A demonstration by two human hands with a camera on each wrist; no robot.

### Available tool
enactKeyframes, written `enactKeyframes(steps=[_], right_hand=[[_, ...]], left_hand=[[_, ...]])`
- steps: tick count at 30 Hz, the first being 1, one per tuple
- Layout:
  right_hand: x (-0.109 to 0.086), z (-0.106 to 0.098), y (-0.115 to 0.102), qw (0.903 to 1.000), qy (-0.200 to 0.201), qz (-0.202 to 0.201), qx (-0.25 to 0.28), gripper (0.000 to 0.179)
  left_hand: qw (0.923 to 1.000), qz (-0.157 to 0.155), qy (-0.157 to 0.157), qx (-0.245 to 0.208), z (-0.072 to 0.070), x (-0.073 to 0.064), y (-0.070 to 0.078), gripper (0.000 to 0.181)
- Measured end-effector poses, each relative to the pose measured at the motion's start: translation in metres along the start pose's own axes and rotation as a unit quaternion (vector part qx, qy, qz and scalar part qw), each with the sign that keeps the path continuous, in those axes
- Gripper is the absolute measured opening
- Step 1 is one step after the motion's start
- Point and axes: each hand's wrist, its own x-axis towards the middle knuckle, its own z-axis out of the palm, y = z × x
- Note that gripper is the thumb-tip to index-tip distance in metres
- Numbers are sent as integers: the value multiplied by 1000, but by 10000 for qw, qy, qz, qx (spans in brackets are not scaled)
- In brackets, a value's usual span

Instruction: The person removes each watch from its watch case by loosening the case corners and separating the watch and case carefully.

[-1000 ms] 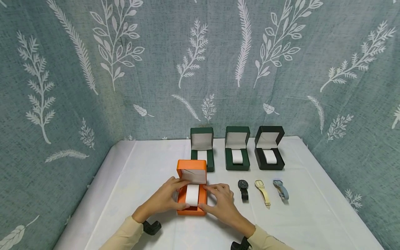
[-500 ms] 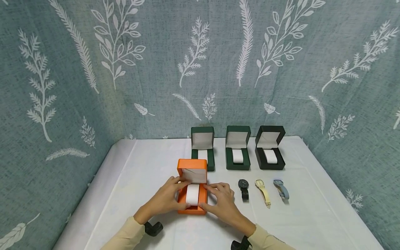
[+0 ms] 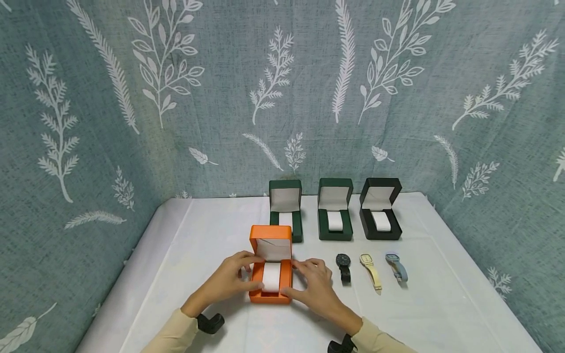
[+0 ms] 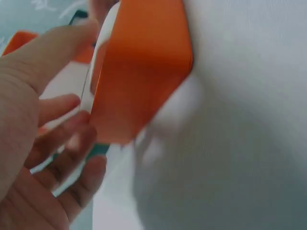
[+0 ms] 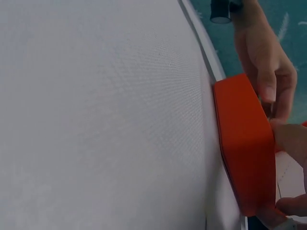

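An orange watch box [image 3: 270, 232] stands with its lid raised, and a white cushion [image 3: 271, 277] sits inside it. At its left side is my left hand [image 3: 224, 281]: thumb and fingertips right at the rim, fingers loosely bent. The left wrist view has that thumb [image 4: 57, 50] over the cushion's edge, with the lower fingers spread beside the orange wall [image 4: 139, 81]. My right hand [image 3: 319, 290] holds the box's right side, thumb near the front corner and index finger near the hinge; the right wrist view shows them at the rim of the box [image 5: 247, 148].
Behind stand a green watch box [image 3: 297, 228], a second green box [image 3: 323, 230] and a black box [image 3: 368, 230], all with raised lids and white cushions. To the right lie a black watch [image 3: 344, 267], a yellow watch [image 3: 371, 272] and a blue watch [image 3: 397, 267] on white cloth [image 3: 441, 304].
My left hand has drawn back slightly to the left, its fingertips moving from the cushion toward the box's left rim. The right hand and the box have barely moved.
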Motion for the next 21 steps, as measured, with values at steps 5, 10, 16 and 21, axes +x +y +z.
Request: enactKeyframes(steps=[5, 10, 16, 21], right_hand=[[-3, -4, 1, 9998, -72, -42, -163, 82], [-5, -4, 2, 9991, -205, -95, -359, 91], [-5, -3, 3, 9980, -250, -228, -526, 95], [-5, -2, 3, 9982, -161, -345, -472, 92]], left_hand=[[9973, 167, 454, -553, -3, -7, -17, 54], [9975, -166, 351, -591, -5, -11, -27, 71], [9946, -486, -621, -678, -7, -10, -31, 97], [9915, -399, -977, -759, -10, -6, -32, 110]])
